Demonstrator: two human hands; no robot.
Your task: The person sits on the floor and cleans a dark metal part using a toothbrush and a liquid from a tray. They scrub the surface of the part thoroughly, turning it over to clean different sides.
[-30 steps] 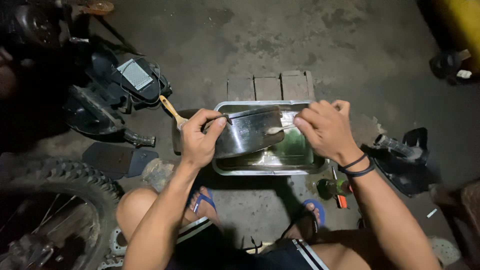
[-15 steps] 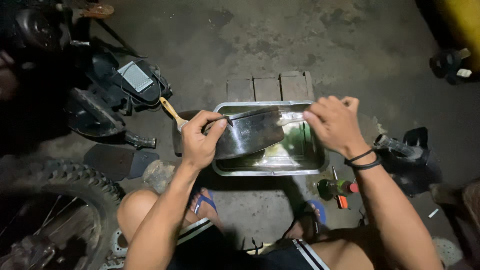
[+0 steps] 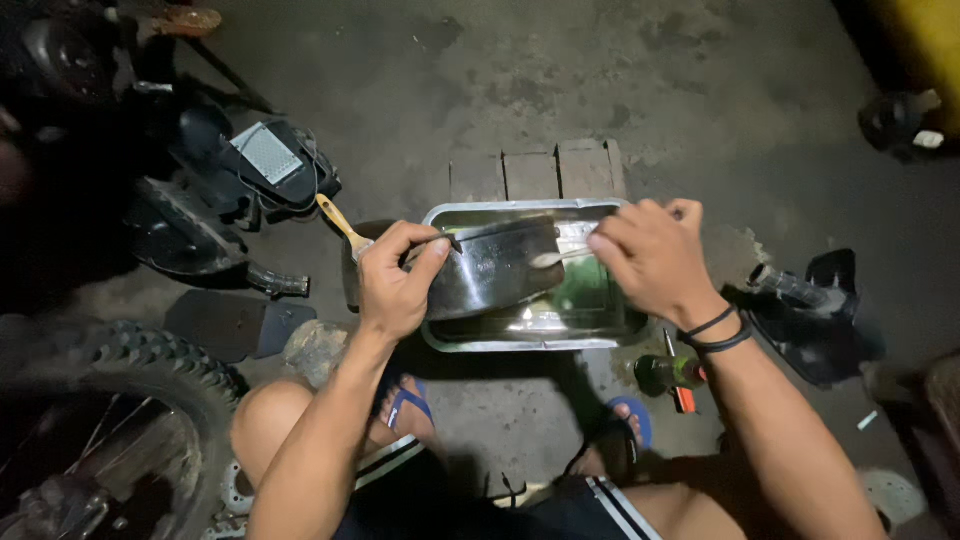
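Left hand point(image 3: 395, 285): grip clamped on the left end of a dark curved metal part point(image 3: 495, 268), thumb on the near face, fingers curled over its top edge. Forearm rises from the lower left, wrist straight.

Right hand point(image 3: 655, 258): fingers pinched together on a small brush point(image 3: 560, 257), whose pale tip rests against the part's right end. Forearm comes in from the lower right, black bands at the wrist.

The part's long axis runs left to right, its right end slightly farther from the person; the glossy hollow face turns toward the camera. It sits tilted over a rectangular metal tray point(image 3: 530, 340) holding greenish liquid.

The tray lies on the concrete floor point(image 3: 420, 90), between the person's sandalled feet and a row of small wooden blocks point(image 3: 535, 172) at its far edge. A wooden-handled paintbrush point(image 3: 343, 226) lies just beside the tray's left edge. A green bottle point(image 3: 668, 372) lies near the tray's near right corner. A knobby tyre point(image 3: 120, 400) fills the lower left.
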